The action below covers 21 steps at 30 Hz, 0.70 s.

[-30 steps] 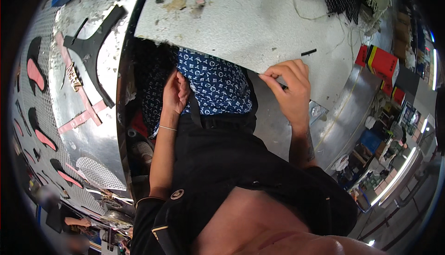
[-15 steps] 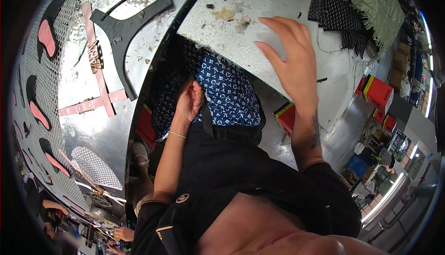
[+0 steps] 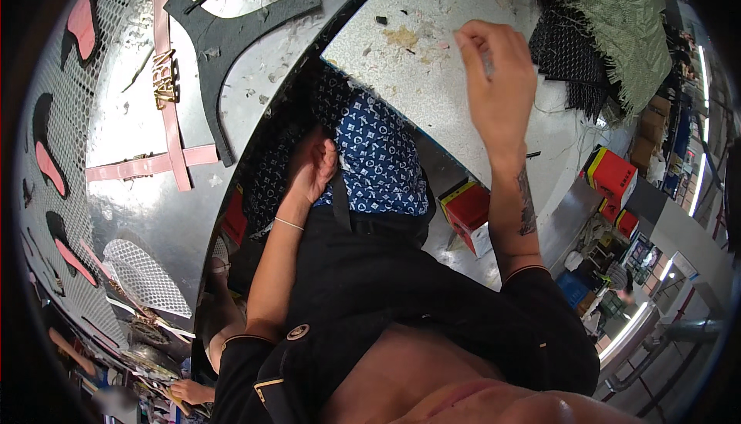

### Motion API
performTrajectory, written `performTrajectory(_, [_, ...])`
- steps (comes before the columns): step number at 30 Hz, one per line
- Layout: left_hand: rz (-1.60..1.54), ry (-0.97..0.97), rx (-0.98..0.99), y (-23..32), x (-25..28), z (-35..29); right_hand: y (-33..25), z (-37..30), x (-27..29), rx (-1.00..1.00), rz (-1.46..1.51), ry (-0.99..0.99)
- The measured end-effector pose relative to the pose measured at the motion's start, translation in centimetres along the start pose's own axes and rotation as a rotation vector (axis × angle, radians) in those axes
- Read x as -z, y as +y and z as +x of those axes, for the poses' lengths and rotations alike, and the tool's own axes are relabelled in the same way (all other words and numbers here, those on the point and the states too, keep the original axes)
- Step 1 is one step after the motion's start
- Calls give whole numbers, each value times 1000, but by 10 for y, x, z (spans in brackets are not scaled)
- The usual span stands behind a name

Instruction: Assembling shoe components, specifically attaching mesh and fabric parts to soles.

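My right hand hovers over the pale, littered worktop. Its thumb and fingertips come together in a pinch, and whatever lies between them, if anything, is too small to make out. Nearby on that surface are a yellowish stain and a small black scrap. Down by my lap, my left hand rests palm up with loosely curled fingers and shows nothing in them. It lies beside blue cloth with a white pattern.
At left, a metal table carries pink straps with a gold-coloured ornament, a black Y-shaped piece and a perforated white piece. Black woven material and frayed green fabric lie at right. Red boxes stand below the worktop.
My right hand's fingers have gone from spread to pinched together, and the hand has shifted slightly away from me. My left hand stays by my lap. The whole view has turned a little.
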<state>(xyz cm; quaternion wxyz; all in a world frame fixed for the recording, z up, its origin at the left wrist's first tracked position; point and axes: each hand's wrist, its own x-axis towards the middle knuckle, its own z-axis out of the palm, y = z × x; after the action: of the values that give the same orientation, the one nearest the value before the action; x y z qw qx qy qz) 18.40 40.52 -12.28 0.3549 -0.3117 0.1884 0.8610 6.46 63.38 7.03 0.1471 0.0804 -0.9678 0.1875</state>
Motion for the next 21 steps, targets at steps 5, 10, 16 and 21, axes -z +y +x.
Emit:
performTrajectory(5, [-19,-10,50,-2,5,4,11,5,6,6,9,88])
performTrajectory(10, [-55,-120,89,-6,15,13,23,13,24,-118,-6,292])
performTrajectory(16, [-86,-127,122,-8,25,18,27,10,31,203,-140,-44])
performTrajectory(21, [-135,-117,141,-8,28,19,4,2,14,257,-5,-170])
